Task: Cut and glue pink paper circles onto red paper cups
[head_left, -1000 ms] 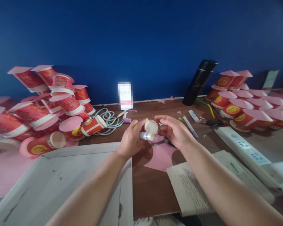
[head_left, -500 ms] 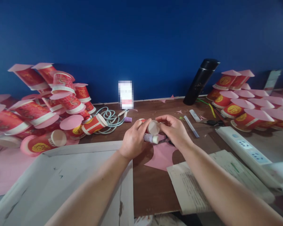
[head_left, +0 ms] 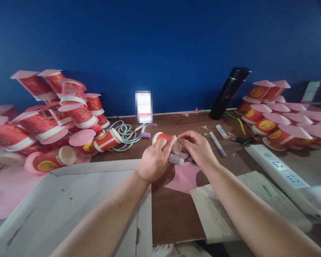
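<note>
My left hand (head_left: 154, 160) is closed around a red paper cup (head_left: 163, 138) lying on its side, with a small purple-and-white glue stick (head_left: 176, 160) poking out under its fingers. My right hand (head_left: 196, 147) pinches the cup's white bottom end (head_left: 177, 146) from the right. Both hands hover just above the brown table (head_left: 173, 214), over a pink paper sheet (head_left: 183, 177) with a round cutout.
A heap of red cups with pink paper lids (head_left: 50, 121) fills the left. More lidded cups (head_left: 278, 125) stand in rows at right, beside a white power strip (head_left: 278, 167). A black flask (head_left: 228, 92), coiled cable (head_left: 125, 134), white board (head_left: 69, 210) and printed booklet (head_left: 219, 210) lie around.
The cup has turned from bottom-facing-me to lying sideways, its red wall now showing. Both hands have sunk slightly toward the table, and the glue stick has shifted lower and right.
</note>
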`<action>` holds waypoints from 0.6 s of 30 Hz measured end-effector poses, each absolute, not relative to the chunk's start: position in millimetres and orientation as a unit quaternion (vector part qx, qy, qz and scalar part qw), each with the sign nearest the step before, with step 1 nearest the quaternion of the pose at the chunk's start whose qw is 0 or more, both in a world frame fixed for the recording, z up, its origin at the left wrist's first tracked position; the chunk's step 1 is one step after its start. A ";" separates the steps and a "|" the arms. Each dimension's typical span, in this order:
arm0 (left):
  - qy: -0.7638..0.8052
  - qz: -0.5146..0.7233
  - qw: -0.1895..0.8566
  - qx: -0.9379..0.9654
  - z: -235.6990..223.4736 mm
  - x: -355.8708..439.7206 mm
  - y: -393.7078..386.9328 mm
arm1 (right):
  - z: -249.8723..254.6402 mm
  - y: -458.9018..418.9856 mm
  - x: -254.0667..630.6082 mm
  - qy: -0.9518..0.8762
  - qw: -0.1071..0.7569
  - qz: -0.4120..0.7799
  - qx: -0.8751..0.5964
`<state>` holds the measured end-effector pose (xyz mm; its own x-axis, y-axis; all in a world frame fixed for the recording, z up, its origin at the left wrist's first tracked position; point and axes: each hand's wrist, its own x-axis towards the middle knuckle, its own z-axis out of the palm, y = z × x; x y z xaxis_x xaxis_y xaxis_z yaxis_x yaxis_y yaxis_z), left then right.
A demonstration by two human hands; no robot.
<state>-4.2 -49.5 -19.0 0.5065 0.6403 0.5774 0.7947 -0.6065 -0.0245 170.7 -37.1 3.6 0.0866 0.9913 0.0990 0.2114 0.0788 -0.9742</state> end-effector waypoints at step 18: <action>-0.426 -0.231 0.152 -0.861 -17.2 8.0 -56.0 | 2.8 -38.0 169.1 -0.472 0.503 0.489 -0.534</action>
